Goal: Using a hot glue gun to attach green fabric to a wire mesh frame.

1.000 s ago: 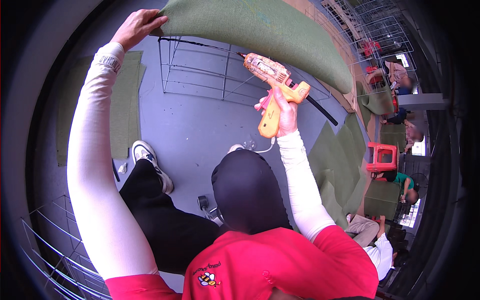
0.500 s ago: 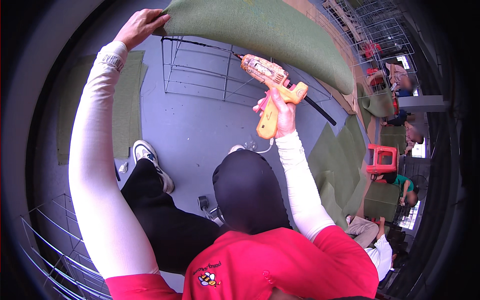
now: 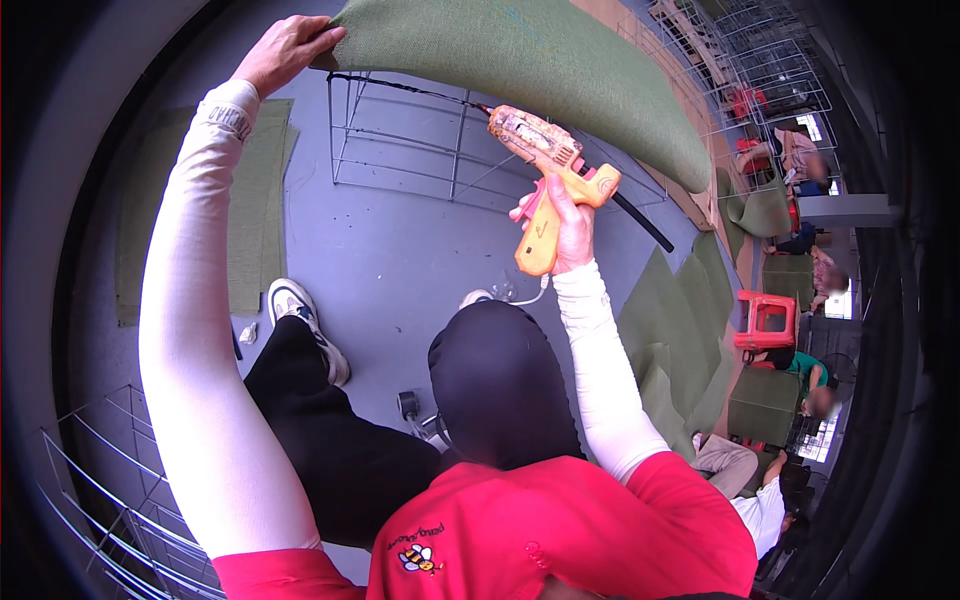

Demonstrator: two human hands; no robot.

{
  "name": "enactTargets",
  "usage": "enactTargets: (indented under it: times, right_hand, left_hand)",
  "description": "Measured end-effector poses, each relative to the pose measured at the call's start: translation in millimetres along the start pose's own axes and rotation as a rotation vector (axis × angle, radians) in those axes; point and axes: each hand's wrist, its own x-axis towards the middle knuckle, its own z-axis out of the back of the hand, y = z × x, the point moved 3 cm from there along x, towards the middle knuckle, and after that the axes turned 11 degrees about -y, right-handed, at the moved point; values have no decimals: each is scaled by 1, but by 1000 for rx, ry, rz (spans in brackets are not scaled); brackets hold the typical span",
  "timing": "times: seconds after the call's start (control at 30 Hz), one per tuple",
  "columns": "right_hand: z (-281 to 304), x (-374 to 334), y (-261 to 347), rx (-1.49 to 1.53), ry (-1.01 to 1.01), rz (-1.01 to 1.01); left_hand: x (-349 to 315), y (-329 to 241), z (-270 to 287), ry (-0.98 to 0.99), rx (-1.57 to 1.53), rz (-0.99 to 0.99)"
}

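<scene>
My left hand (image 3: 285, 55), at the upper left, pinches the corner of a green woven fabric sheet (image 3: 520, 70). The sheet lies over a wire frame (image 3: 400, 150), its near edge lifted off the top wire. A strip of black glue (image 3: 400, 89) runs along that wire from the left corner. My right hand (image 3: 572, 228) is wrapped round the handle of a worn orange hot glue gun (image 3: 540, 145), fingers at its pink trigger. The nozzle points left at the top wire, close to the end of the black strip. A black glue stick (image 3: 642, 222) protrudes from the gun's back.
Green sheets lie on the floor at left (image 3: 200, 210) and right (image 3: 680, 320). Another wire frame (image 3: 130, 500) stands at lower left. A red stool (image 3: 768, 320) and several people are further right. A white cord (image 3: 535, 297) hangs from the gun.
The glue gun's nozzle has shifted slightly to the right along the top wire. My left hand, still on the sheet's corner, sits a touch further right too.
</scene>
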Motion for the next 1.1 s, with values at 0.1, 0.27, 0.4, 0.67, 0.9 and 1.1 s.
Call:
enactTargets:
  times: [0.1, 0.27, 0.4, 0.67, 0.9, 1.1]
  right_hand:
    - [1, 0, -1, -1, -3, 2]
    - [-9, 1, -5, 7, 11, -15]
    - [-17, 1, -13, 9, 36, -4]
    - [-23, 3, -18, 30, 23, -13]
    - [-26, 5, -18, 29, 31, -23]
    - [-21, 4, -11, 28, 31, -33]
  left_hand:
    - [-3, 2, 1, -125, 8, -50]
    - [-4, 6, 0, -90, 8, -45]
    - [-4, 7, -2, -68, -16, -39]
    - [-5, 8, -4, -94, 28, -35]
    - [-4, 11, -4, -62, 35, -30]
    - [-4, 8, 1, -82, -2, -42]
